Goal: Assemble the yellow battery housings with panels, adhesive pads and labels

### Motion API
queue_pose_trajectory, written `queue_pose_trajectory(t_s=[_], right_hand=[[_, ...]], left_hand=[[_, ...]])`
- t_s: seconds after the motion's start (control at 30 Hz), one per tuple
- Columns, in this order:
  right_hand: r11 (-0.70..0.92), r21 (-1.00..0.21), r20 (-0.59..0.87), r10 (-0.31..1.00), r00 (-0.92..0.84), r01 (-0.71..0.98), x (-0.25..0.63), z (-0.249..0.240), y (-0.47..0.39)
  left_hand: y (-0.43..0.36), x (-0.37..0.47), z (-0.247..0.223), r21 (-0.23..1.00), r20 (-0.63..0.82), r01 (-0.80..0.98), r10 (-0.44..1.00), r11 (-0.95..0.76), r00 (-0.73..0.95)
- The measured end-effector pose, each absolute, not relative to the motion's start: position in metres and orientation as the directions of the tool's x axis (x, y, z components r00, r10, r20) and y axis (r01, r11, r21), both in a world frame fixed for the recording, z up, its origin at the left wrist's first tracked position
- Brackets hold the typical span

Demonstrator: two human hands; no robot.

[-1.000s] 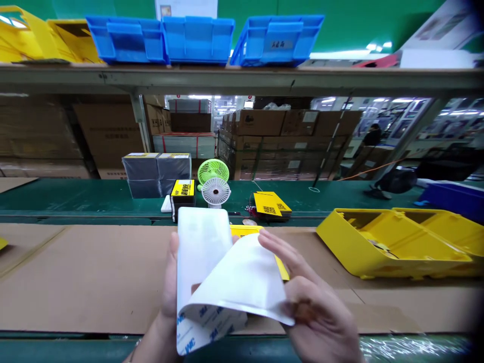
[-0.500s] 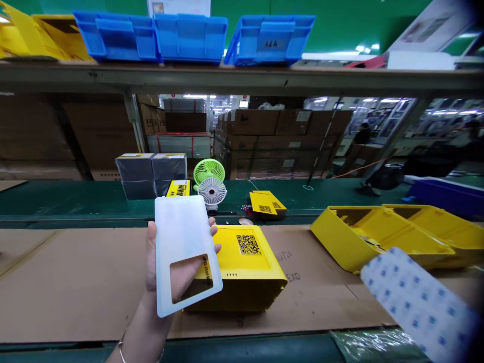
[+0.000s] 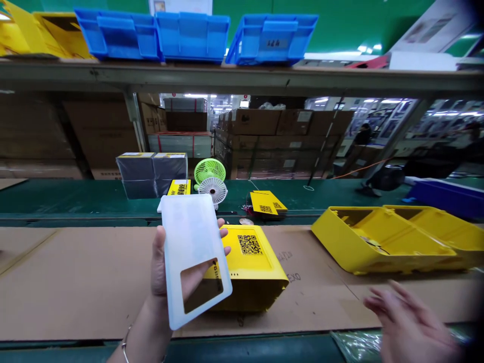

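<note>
My left hand [image 3: 159, 280] is wrapped round a whitish rectangular panel [image 3: 192, 229] with rounded corners and a window cut through its lower part. Through that window my fingers and some dark lettering show. Just behind the panel stands a yellow plastic housing [image 3: 266, 262] with a QR code on top, partly hidden by the panel and hand. At the lower right my right hand [image 3: 412, 322], slightly blurred, hovers over the front edge of the cardboard, fingers loosely apart and nothing visible in them.
Two open yellow housings [image 3: 351, 247] lie on the cardboard sheet [image 3: 75, 282] at right. Behind are a white fan [image 3: 212, 192], a green fan [image 3: 209, 169], yellow printed cards [image 3: 266, 201] and grey wrapped boxes [image 3: 138, 176]. Blue bins [image 3: 192, 38] line the overhead shelf.
The white sheet with blue marks at the lower right has gone from view, and my right hand now shows there without it. The panel in my left hand has shifted slightly right and down.
</note>
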State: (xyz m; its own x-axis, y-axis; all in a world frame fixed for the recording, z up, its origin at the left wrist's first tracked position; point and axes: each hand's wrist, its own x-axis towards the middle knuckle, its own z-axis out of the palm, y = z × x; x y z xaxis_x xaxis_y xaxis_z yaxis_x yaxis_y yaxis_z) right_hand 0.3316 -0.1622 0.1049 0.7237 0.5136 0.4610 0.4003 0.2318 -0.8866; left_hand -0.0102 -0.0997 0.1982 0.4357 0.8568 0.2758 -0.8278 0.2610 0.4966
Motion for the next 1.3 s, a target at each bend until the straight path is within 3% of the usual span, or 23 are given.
queue_pose_trajectory(t_s=[0.07,0.1,0.17,0.23,0.27,0.37,0.43,0.47,0.53,0.6,0.67,0.73,0.8,0.9,0.97,1.3], right_hand=[[0.229,-0.802,0.543,0.662,0.517,0.551,0.295,0.115,-0.157],[0.355,-0.669,0.653,0.701,0.288,0.653,0.274,0.122,-0.155],[0.645,-0.352,0.75,0.628,-0.208,0.679,0.232,0.136,-0.153],[0.767,-0.188,0.759,0.51,-0.405,0.613,0.201,0.15,-0.152],[0.785,-0.184,0.768,0.491,-0.412,0.592,0.192,0.155,-0.151],[0.725,-0.384,0.782,0.585,-0.215,0.572,0.184,0.169,-0.146],[0.626,-0.599,0.711,0.702,-0.027,0.499,0.19,0.177,-0.14],[0.572,-0.699,0.649,0.76,0.044,0.43,0.193,0.18,-0.137],[0.454,-0.853,0.487,0.87,0.081,0.257,0.199,0.188,-0.132],[0.329,-0.939,0.335,0.941,0.042,0.103,0.202,0.194,-0.129],[0.227,-0.974,0.227,0.974,-0.001,0.004,0.204,0.197,-0.127],[0.195,-0.981,0.195,0.981,0.003,0.019,0.206,0.195,-0.125],[0.254,-0.941,0.27,0.962,0.044,0.226,0.213,0.188,-0.123],[0.289,-0.731,0.373,0.928,0.007,0.618,0.229,0.171,-0.119],[0.265,-0.655,0.33,0.943,-0.048,0.707,0.24,0.159,-0.115],[0.281,-0.83,0.299,0.953,-0.041,0.483,0.261,0.142,-0.105]], left_hand=[[-0.103,-0.005,0.198,0.497,0.275,-0.834,0.868,0.24,0.414],[-0.105,-0.002,0.197,0.503,0.266,-0.828,0.867,0.248,0.421],[-0.109,0.004,0.194,0.538,0.229,-0.794,0.857,0.284,0.461],[-0.111,0.009,0.189,0.609,0.183,-0.731,0.843,0.307,0.506],[-0.11,0.009,0.187,0.656,0.164,-0.695,0.842,0.295,0.513],[-0.106,0.005,0.187,0.832,0.156,-0.545,0.901,0.101,0.405],[-0.102,-0.003,0.194,0.948,0.233,-0.274,0.941,-0.163,0.246],[-0.101,-0.007,0.199,0.947,0.321,-0.066,0.929,-0.314,0.183],[-0.099,-0.015,0.212,0.747,0.511,0.369,0.833,-0.553,0.213],[-0.097,-0.02,0.223,0.44,0.558,0.603,0.729,-0.665,0.397],[-0.092,-0.024,0.229,0.287,0.462,0.657,0.701,-0.697,0.543],[-0.083,-0.026,0.228,0.286,0.362,0.672,0.727,-0.683,0.584],[-0.074,-0.028,0.223,0.327,0.304,0.687,0.761,-0.649,0.574],[-0.061,-0.028,0.209,0.402,0.243,0.686,0.793,-0.607,0.559],[-0.057,-0.027,0.201,0.454,0.21,0.669,0.8,-0.589,0.562],[-0.052,-0.016,0.193,0.592,0.21,0.602,0.823,-0.536,0.527]])
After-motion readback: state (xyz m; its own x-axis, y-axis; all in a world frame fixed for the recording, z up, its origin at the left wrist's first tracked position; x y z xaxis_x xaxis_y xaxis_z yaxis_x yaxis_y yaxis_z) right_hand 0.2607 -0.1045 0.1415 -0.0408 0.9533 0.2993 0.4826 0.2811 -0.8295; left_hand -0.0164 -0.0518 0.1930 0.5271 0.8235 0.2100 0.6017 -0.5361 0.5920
